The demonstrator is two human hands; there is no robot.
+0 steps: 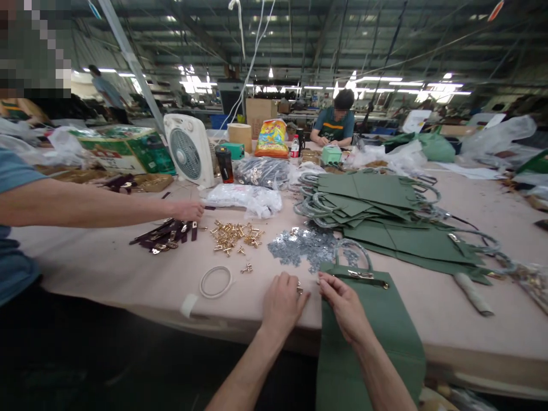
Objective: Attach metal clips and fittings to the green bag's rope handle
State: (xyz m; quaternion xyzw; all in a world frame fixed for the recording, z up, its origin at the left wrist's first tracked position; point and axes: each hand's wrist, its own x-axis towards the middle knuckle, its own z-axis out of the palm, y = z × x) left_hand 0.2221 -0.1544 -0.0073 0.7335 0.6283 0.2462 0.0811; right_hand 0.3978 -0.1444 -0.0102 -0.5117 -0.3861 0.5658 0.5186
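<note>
My left hand [280,299] is closed near the table edge, a small gold metal clasp [299,289] between its thumb and fingers. Beside it, my right hand [345,305] is pinched closed at the left edge of a green bag [377,325]; what its fingertips hold is too small to name. The bag hangs over the table edge, its handle [357,246] pointing away from me. A gold clasp plate [361,274] and a narrow strap lie near its top. Ahead are a pile of gold clasps [235,235] and a heap of flat grey metal plates [303,248].
A roll of tape [215,282] lies left of my hands. At the left, a co-worker's arm [98,204] reaches over dark straps [169,234]. Stacked green bags [372,194], a fan [188,149] and a plastic bag [244,198] stand farther back. Another person [336,125] sits opposite.
</note>
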